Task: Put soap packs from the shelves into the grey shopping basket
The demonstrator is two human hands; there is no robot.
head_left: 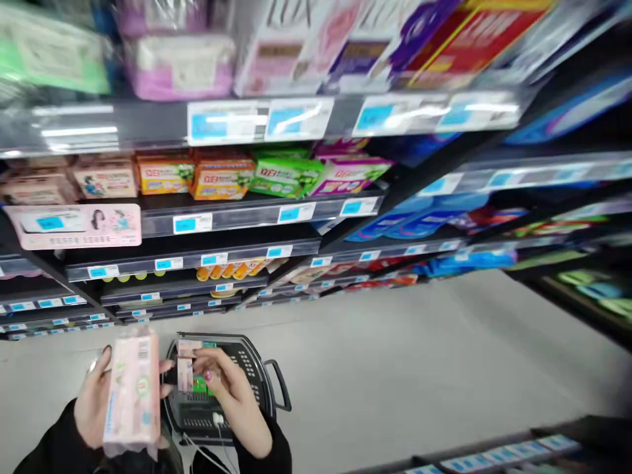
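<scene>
My left hand (91, 403) is closed around a pink plastic-wrapped pack (132, 388) with a barcode near its top, held at the lower left. The pack looks like wrapped soap, though its print is too blurred to read. Just to the right, my right hand (234, 388) hovers over a dark shopping basket (195, 416), fingers loosely bent and apart, with nothing visible in them. Inside the basket, small pink boxes (185, 374) and a green pack (200, 384) lie by my right fingertips; I cannot tell whether they touch.
Ahead runs a shelf (257, 216) with orange boxes (222, 176), green boxes (286, 175) and pink boxes. Above it, a blurred upper shelf (148, 125) juts close. Grey floor (395, 368) stretches right. Another shelf edge (494, 455) is at the lower right. A white cable (217, 449) hangs by the basket.
</scene>
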